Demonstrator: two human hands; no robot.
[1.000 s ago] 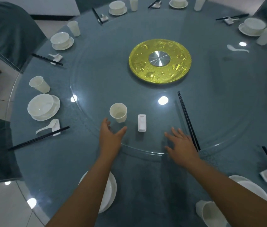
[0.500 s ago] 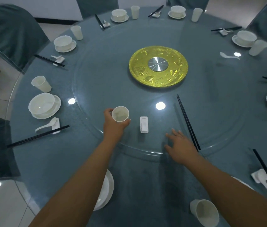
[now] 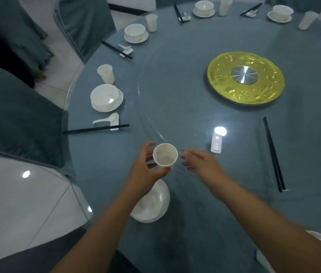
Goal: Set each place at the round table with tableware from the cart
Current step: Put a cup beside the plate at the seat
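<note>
Nearest, at the near edge of the round table [image 3: 185, 56], a white plate [image 3: 153, 205] with a bowl on it sits partly under the left forearm. Just beyond it the left hand [image 3: 145, 172] holds the white cup [image 3: 165, 157], thumb and fingers curled round its wall below the rim, mouth up; whether its base rests on the glass cannot be told. The right hand [image 3: 201, 164] hovers just beside the cup with fingers loosely spread, gripping nothing. The cup looks thin-walled, light and stiff, probably glazed ceramic and so smooth and breakable, so a hold around the side wall near the middle, as now, seems safest, with a gentle set-down on the hard glass. Farther in, on the glass turntable, lie a white chopstick rest [image 3: 216, 144] and, toward the right edge, 1 pair of black chopsticks [image 3: 273, 154], both apparently still to be placed. Along the left edge a finished setting shows a bowl on a saucer [image 3: 106, 97], a spoon [image 3: 106, 119] and a second cup [image 3: 106, 73]. Farthest, the gold centre disc [image 3: 246, 77] marks the middle.
</note>
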